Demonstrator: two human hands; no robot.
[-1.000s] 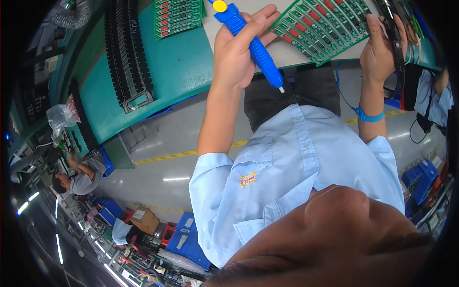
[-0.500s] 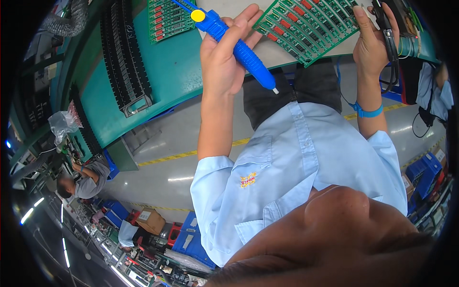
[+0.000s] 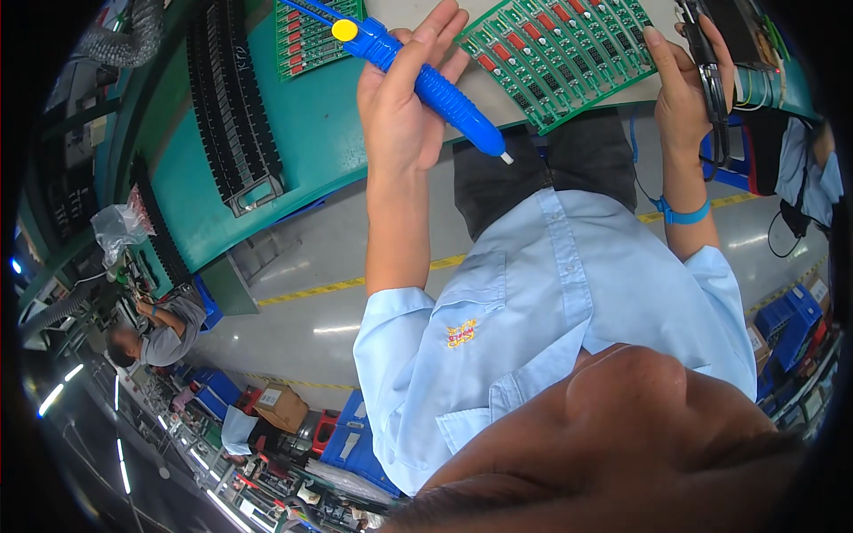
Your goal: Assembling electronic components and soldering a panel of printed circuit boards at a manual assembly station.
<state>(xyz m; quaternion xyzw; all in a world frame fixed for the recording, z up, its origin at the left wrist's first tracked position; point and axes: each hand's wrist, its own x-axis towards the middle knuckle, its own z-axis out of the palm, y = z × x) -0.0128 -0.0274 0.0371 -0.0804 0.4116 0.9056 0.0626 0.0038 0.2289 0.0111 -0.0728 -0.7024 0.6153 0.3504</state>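
A blue desoldering pump [image 3: 450, 99] with a yellow button lies slanted across my left hand [image 3: 397, 111], gripped under the thumb, its white tip pointing down toward me. The fingers of that hand reach to the left edge of a green circuit-board panel [image 3: 555, 67], which carries rows of red and black parts. My right hand [image 3: 686, 98] is closed around a slim black tool [image 3: 709, 71] with a dark cable, its working end out of view. The right thumb is by the panel's right edge; whether it presses on it I cannot tell.
Another green panel [image 3: 313, 40] lies on the green bench mat [image 3: 311, 120], beside a long black slotted rack [image 3: 233, 107]. Wires [image 3: 764, 89] and a dark box [image 3: 745, 40] are at the right. A co-worker [image 3: 164, 333] sits at the far left.
My left hand and the desoldering pump have shifted a little left and up. The panel has moved slightly left too. My right hand, with the black tool, has turned and moved slightly left.
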